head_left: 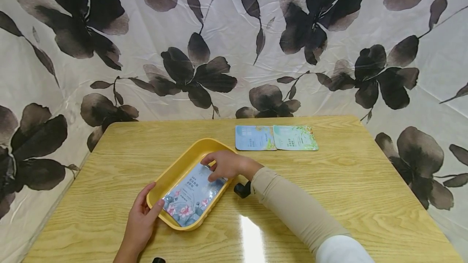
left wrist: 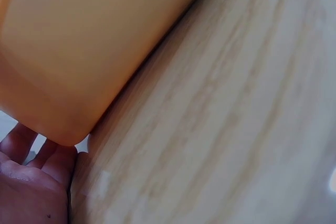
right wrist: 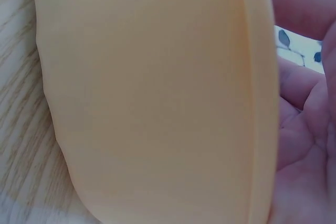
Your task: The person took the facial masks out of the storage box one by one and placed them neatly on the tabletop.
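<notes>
A yellow plastic tray (head_left: 179,169) sits at an angle on the table. Inside it lies a flat blue-grey packet (head_left: 188,196) printed with pink lotus flowers. My left hand (head_left: 144,213) grips the tray's near-left corner, thumb over the rim and fingers outside, below the corner in the left wrist view. Reaching over the far-right rim, my right hand (head_left: 226,164) pinches the packet's upper end between thumb and fingers. In the right wrist view the tray's outer wall (right wrist: 157,98) covers most of the picture and hides the packet.
Two more flat packets, one blue (head_left: 254,138) and one green (head_left: 295,138), lie side by side near the table's back edge. A black wrist camera (head_left: 242,190) hangs under the right wrist. Behind the wooden table (head_left: 329,190) is a floral curtain (head_left: 219,19).
</notes>
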`<state>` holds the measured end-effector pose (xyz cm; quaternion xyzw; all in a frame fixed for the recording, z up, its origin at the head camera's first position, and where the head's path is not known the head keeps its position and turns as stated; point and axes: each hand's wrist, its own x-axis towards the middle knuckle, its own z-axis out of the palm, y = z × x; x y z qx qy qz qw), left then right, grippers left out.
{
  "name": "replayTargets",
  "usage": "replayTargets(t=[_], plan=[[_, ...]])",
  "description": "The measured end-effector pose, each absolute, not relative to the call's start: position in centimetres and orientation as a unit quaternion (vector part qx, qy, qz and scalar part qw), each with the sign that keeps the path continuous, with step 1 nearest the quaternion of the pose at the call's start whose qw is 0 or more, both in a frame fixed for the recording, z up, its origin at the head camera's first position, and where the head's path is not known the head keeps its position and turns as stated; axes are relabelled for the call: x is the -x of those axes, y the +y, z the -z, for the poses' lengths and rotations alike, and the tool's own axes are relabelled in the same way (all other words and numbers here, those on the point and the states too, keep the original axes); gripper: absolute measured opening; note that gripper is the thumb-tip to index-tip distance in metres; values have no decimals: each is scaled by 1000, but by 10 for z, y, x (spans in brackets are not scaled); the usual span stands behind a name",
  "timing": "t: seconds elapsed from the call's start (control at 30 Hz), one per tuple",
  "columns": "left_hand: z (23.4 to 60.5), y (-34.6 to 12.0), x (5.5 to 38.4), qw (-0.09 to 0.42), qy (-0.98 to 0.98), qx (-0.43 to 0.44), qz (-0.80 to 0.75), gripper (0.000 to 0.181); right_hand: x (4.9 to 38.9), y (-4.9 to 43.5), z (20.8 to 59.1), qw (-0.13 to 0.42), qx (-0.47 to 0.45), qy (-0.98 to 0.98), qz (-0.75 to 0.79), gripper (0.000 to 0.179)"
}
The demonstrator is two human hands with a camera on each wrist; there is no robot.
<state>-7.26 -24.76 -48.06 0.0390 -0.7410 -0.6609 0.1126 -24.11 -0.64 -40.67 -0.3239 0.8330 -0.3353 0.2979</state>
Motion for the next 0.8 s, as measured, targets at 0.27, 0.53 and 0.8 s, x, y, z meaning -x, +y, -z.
replayTargets(t=[0.27, 0.53, 0.8], plan=[[480, -247, 72, 113, -742, -39, 660, 54, 239, -5, 404, 295, 332, 819, 362, 53], [480, -247, 72, 120, -741, -35, 660, 53, 241, -7, 405, 312, 352, 809, 352, 49], [479, -247, 72, 118, -745, -43, 656, 53, 241, -8, 402, 317, 366, 808, 335, 46]])
